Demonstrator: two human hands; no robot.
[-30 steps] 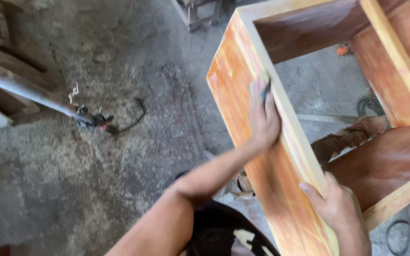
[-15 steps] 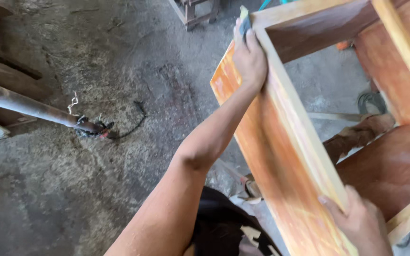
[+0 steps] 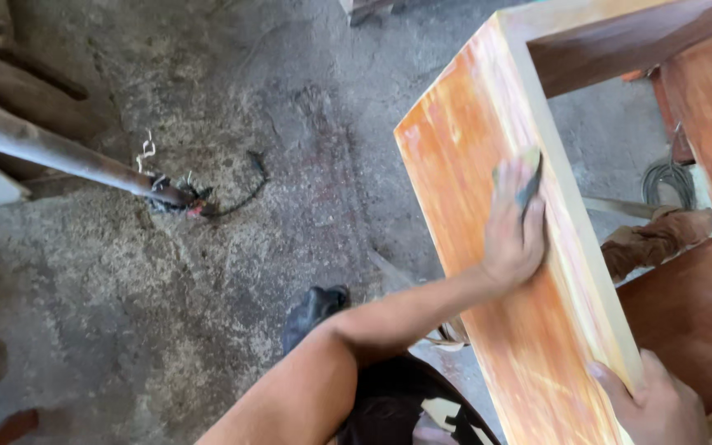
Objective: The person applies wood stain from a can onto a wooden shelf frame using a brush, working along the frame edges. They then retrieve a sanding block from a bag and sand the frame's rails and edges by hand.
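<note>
The wooden cabinet (image 3: 488, 247) stands on the concrete floor (image 3: 290, 165) at the right of the head view, its orange-stained side panel facing the camera and its pale front edge running down toward the lower right corner. The left hand (image 3: 514, 222) lies flat against that stained panel just beside the pale edge, fingers close together and pressing a small dark sanding pad (image 3: 529, 183) onto the wood. The right hand (image 3: 657, 404) grips the cabinet's edge at the bottom right, fingers curled around it. Inside the frame, darker brown panels show. A dark shoe (image 3: 313, 309) rests on the floor below the left forearm. At the left, a long grey pole (image 3: 59, 152) lies across the floor, with tangled wire (image 3: 187, 198) at its end. A coil of cable (image 3: 667, 177) lies behind the cabinet.
</note>
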